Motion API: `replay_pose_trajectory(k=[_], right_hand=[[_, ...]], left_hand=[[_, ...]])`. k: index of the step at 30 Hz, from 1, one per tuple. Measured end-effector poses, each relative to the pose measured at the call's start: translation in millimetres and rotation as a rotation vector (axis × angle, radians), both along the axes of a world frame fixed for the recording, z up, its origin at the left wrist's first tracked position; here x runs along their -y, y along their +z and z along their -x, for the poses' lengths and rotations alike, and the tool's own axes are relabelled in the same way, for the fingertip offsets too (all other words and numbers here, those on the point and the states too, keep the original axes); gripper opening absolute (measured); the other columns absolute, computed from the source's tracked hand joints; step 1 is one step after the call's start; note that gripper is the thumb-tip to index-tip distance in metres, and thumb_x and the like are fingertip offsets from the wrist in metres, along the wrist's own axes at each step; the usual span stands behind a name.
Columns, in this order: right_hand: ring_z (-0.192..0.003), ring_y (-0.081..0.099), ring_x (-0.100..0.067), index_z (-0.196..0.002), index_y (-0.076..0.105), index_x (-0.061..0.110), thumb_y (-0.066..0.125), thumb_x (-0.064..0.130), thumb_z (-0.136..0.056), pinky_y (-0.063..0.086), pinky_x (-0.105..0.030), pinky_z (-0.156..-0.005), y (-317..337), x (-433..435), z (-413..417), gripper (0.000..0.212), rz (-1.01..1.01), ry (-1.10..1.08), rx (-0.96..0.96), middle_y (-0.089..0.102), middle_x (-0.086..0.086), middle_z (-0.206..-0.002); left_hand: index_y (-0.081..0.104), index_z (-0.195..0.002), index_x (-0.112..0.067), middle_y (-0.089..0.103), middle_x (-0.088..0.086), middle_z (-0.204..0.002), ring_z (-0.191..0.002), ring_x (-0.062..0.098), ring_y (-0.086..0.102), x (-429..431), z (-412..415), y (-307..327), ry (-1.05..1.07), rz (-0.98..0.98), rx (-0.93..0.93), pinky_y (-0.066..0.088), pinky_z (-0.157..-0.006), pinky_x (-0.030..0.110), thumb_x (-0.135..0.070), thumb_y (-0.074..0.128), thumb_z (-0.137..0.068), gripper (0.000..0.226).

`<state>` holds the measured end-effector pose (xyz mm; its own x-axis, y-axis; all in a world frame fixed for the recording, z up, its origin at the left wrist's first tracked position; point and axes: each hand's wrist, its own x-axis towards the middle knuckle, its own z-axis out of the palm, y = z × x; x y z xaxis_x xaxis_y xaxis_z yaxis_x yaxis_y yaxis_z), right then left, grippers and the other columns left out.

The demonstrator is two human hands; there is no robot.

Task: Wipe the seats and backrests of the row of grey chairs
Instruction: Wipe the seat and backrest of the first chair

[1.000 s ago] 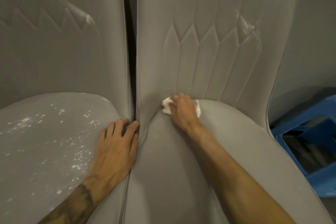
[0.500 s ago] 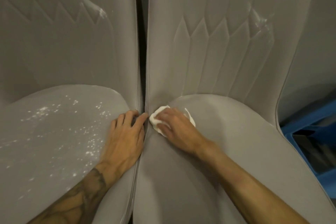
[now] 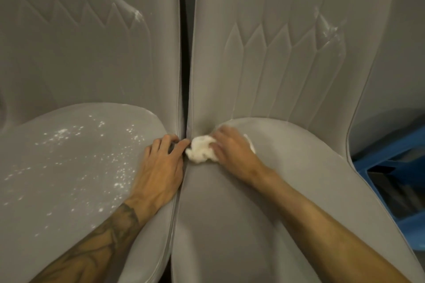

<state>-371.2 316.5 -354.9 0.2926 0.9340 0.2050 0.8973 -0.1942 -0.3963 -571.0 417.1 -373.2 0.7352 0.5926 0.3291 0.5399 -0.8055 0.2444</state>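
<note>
Right hand: our right hand (image 3: 232, 154) has its fingers curled over a crumpled white cloth (image 3: 200, 150) and presses it down.
White cloth: it sits at the rear left corner of the right seat (image 3: 287, 202), where that seat meets the right backrest (image 3: 276, 71), just beside the gap between the two grey chairs.
Left hand: our left hand (image 3: 161, 167) lies palm down on the right edge of the left seat (image 3: 57, 179), fingers loosely bent and grasping nothing, the fingertips at the gap.
Left seat: we see white specks (image 3: 62, 132) scattered across it.
Left backrest: the left backrest (image 3: 80, 64) carries a white smear (image 3: 135, 15) near its zigzag stitching.
Right backrest: a second white smear (image 3: 326, 27) lies at the top of the pointed panels.
Left forearm: a dark tattoo (image 3: 103, 236); we cannot make out what it shows.
Far right: a blue crate (image 3: 386, 155) stands beside the right chair.
</note>
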Motion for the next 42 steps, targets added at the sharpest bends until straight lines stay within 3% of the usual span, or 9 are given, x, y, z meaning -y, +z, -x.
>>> replay_pose_trajectory(k=[4, 8, 12, 17, 21, 23, 30, 35, 42], right_hand=[[-0.114, 0.049, -0.033, -0.113, 0.057, 0.009, 0.043, 0.020, -0.103, 0.026, -0.040, -0.097, 5, -28, -13, 0.020, 0.022, -0.310, -0.023, 0.053, -0.013, -0.120], [-0.120, 0.050, -0.026, -0.121, 0.056, 0.018, 0.046, 0.033, -0.100, 0.028, -0.050, -0.111, -12, -9, 34, 0.027, 0.004, -0.111, -0.052, 0.056, -0.005, -0.124], [-0.116, 0.047, -0.024, -0.120, 0.057, 0.020, 0.051, 0.032, -0.097, 0.035, -0.050, -0.103, -9, 6, 22, 0.026, 0.006, -0.038, 0.014, 0.053, -0.001, -0.121], [-0.115, 0.051, -0.032, -0.114, 0.063, 0.009, 0.051, 0.019, -0.099, 0.031, -0.041, -0.093, 2, 39, -53, 0.021, -0.033, -0.385, 0.042, 0.059, -0.016, -0.118], [-0.116, 0.050, -0.042, -0.118, 0.058, -0.001, 0.047, 0.018, -0.101, 0.036, -0.050, -0.098, 2, 92, -110, 0.028, -0.009, -0.918, 0.034, 0.054, -0.024, -0.125], [-0.116, 0.049, -0.044, -0.119, 0.055, -0.003, 0.046, 0.022, -0.101, 0.035, -0.053, -0.100, -1, 88, -104, 0.032, -0.023, -1.034, 0.004, 0.052, -0.024, -0.126], [-0.109, 0.058, -0.030, -0.114, 0.063, 0.005, 0.052, 0.025, -0.101, 0.040, -0.035, -0.091, 9, -3, -50, 0.027, -0.095, -0.415, -0.229, 0.063, -0.015, -0.115], [-0.094, 0.059, -0.025, -0.104, 0.057, 0.008, 0.052, 0.026, -0.102, 0.047, -0.039, -0.083, 48, -20, -75, 0.019, -0.487, -0.512, -0.443, 0.061, -0.011, -0.104], [-0.098, 0.056, -0.024, -0.110, 0.051, 0.014, 0.049, 0.024, -0.103, 0.048, -0.037, -0.087, 131, -15, -127, 0.012, -0.853, -0.498, -0.263, 0.057, -0.011, -0.109]], left_hand=[[0.063, -0.137, -0.017, 0.058, 0.013, -0.128, -0.108, 0.034, 0.056, 1, -2, 1, 0.008, 0.019, 0.028, 0.047, -0.093, 0.048, -0.012, 0.060, -0.098, 0.039], [0.063, -0.135, -0.018, 0.057, 0.012, -0.128, -0.107, 0.034, 0.056, -1, -1, -2, -0.006, 0.019, 0.025, 0.045, -0.091, 0.047, -0.021, 0.058, -0.099, 0.036], [0.065, -0.134, -0.016, 0.058, 0.014, -0.129, -0.108, 0.037, 0.057, 0, 0, 0, -0.021, 0.006, 0.011, 0.046, -0.091, 0.050, -0.028, 0.046, -0.097, 0.043], [0.064, -0.136, -0.015, 0.058, 0.016, -0.127, -0.107, 0.037, 0.057, 1, 1, 0, -0.018, -0.019, 0.017, 0.047, -0.092, 0.052, -0.024, 0.040, -0.098, 0.046], [0.063, -0.137, -0.016, 0.057, 0.015, -0.128, -0.107, 0.037, 0.056, 1, 2, 0, -0.016, -0.019, 0.013, 0.047, -0.094, 0.052, -0.017, 0.049, -0.101, 0.039], [0.063, -0.137, -0.016, 0.058, 0.015, -0.128, -0.109, 0.036, 0.056, 1, 1, 2, -0.009, -0.004, 0.017, 0.047, -0.095, 0.051, -0.012, 0.059, -0.100, 0.037], [0.069, -0.115, -0.010, 0.061, 0.011, -0.110, -0.092, 0.032, 0.059, -4, -25, 24, -0.029, -0.020, 0.176, 0.048, -0.082, 0.045, -0.012, 0.061, -0.101, 0.017], [0.060, -0.131, -0.009, 0.051, 0.021, -0.130, -0.115, 0.039, 0.054, -36, -85, 76, -0.047, -0.185, 0.363, 0.045, -0.097, 0.049, -0.018, 0.068, -0.097, 0.036], [0.044, -0.146, -0.007, 0.040, 0.022, -0.153, -0.138, 0.041, 0.042, -80, -157, 159, -0.040, -0.342, 0.600, 0.037, -0.112, 0.053, -0.024, 0.064, -0.099, 0.054]])
